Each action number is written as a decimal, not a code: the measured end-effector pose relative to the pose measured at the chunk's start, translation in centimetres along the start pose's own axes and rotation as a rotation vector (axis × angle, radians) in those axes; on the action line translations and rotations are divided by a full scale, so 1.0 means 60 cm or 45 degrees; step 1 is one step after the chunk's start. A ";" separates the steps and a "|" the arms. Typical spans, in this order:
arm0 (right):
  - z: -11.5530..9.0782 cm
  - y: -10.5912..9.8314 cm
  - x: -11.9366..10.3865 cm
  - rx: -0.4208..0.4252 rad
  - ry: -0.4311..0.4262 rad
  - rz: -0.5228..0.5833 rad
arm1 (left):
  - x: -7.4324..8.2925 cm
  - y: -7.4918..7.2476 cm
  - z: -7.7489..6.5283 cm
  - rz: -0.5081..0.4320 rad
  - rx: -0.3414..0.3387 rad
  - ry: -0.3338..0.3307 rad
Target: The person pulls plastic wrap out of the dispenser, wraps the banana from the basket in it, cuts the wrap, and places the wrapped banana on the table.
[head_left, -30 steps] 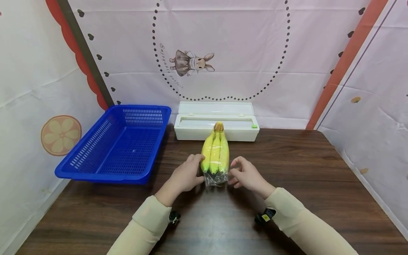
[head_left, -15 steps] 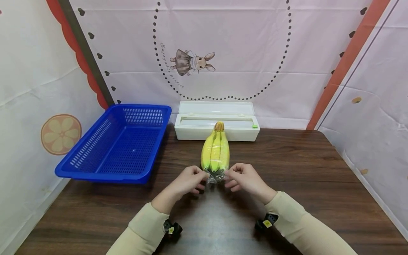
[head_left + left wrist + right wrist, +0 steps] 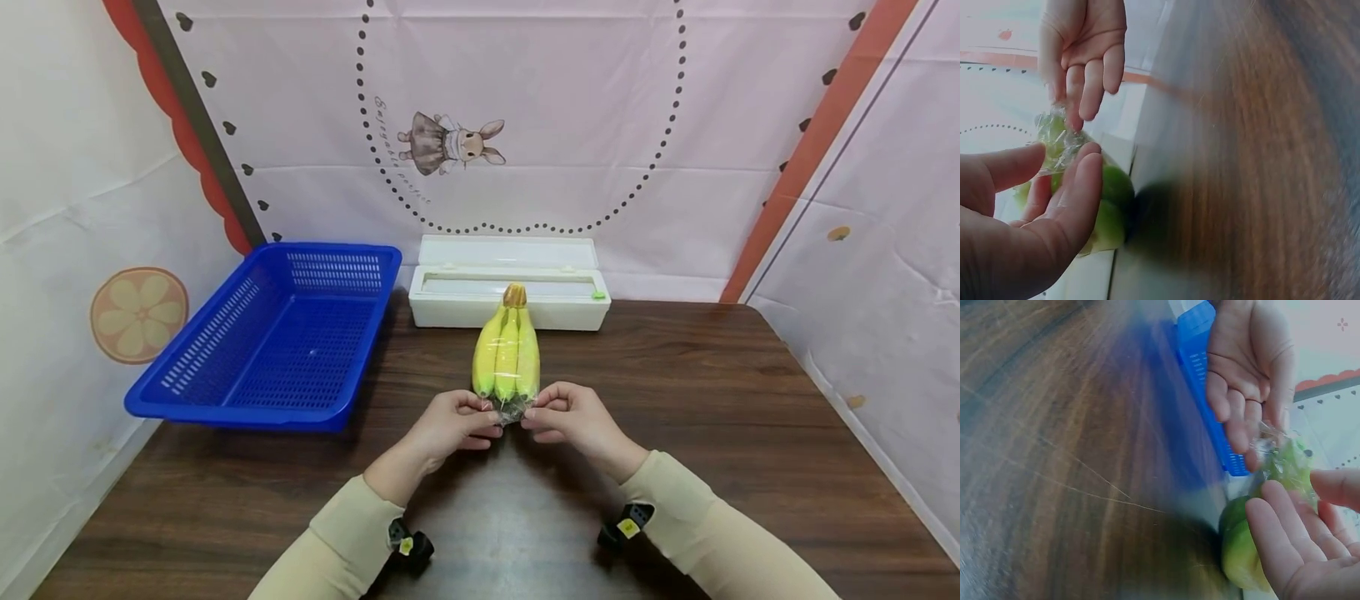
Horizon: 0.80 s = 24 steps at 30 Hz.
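A bunch of yellow bananas (image 3: 507,354) with green tips lies on the table, stem pointing away from me. Clear plastic film (image 3: 513,410) wraps it and bunches up past the near tips. My left hand (image 3: 452,427) pinches the left side of that loose film between thumb and fingers. On the right side, my right hand (image 3: 583,423) pinches the film the same way. Both wrist views show the crinkled film (image 3: 1067,145) between the two hands, and green banana ends (image 3: 1239,550) just beyond the fingers.
Behind the bananas stands a long white film dispenser box (image 3: 450,315), lid raised, with a green slider (image 3: 598,295) at its right end. A blue plastic basket (image 3: 232,414) sits at the left. Printed cloth (image 3: 570,108) hangs around the dark wooden table (image 3: 697,400).
My left hand has come off the bananas' left side, down to the loose film. Both hands have moved inward, gathering the film closer to the tips. The bananas stay in place.
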State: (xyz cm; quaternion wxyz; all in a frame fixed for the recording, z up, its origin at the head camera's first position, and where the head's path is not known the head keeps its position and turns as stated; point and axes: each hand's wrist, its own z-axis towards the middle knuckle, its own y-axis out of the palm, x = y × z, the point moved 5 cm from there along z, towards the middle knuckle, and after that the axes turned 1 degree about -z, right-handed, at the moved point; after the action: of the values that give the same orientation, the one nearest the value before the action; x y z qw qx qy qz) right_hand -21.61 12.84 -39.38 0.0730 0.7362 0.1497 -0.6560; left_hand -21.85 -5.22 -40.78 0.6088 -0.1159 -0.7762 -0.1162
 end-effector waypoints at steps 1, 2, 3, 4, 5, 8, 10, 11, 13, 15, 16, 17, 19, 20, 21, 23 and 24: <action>0.002 0.000 0.001 0.010 0.000 0.005 | -0.002 0.001 0.002 -0.027 0.011 -0.016; 0.003 0.001 0.003 0.023 0.001 0.010 | -0.005 0.002 0.004 -0.048 0.013 -0.032; 0.005 0.001 0.004 0.037 0.005 0.013 | -0.008 0.004 0.006 -0.070 0.017 -0.046; 0.007 0.001 0.006 0.053 0.011 0.014 | -0.011 0.005 0.008 -0.093 0.020 -0.065; 0.008 0.001 0.006 0.069 0.017 0.013 | -0.012 0.006 0.010 -0.111 0.020 -0.073; 0.011 0.000 0.009 0.115 0.043 0.003 | -0.016 0.009 0.013 -0.151 0.036 -0.102; 0.011 -0.001 0.010 0.135 0.059 -0.019 | -0.018 0.010 0.015 -0.169 0.056 -0.116; 0.011 -0.001 0.010 0.138 0.062 -0.034 | -0.019 0.011 0.017 -0.175 0.068 -0.123; 0.012 -0.001 0.011 0.137 0.072 -0.063 | -0.022 0.011 0.020 -0.180 0.089 -0.132; 0.012 0.000 0.011 0.119 0.080 -0.086 | -0.027 0.011 0.024 -0.173 0.101 -0.136; 0.013 0.001 0.011 0.102 0.085 -0.095 | -0.028 0.011 0.025 -0.166 0.104 -0.135; 0.013 0.001 0.012 0.083 0.093 -0.099 | -0.030 0.012 0.026 -0.160 0.106 -0.135; 0.013 0.003 0.014 0.052 0.116 -0.094 | -0.032 0.013 0.027 -0.144 0.113 -0.141; 0.013 0.004 0.015 0.036 0.127 -0.089 | -0.032 0.013 0.027 -0.131 0.119 -0.143; 0.013 0.005 0.016 0.023 0.137 -0.080 | -0.032 0.013 0.027 -0.116 0.130 -0.148; 0.013 0.007 0.018 0.007 0.151 -0.058 | -0.032 0.012 0.025 -0.090 0.155 -0.154; 0.013 0.008 0.019 0.004 0.156 -0.047 | -0.033 0.012 0.025 -0.080 0.164 -0.155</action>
State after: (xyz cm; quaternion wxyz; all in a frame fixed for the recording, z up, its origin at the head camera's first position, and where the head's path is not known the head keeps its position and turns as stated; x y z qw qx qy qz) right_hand -22.09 12.29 -40.63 0.0504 0.7722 0.1663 -0.6112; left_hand -22.54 -4.16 -43.00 0.5627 -0.0588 -0.8209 -0.0778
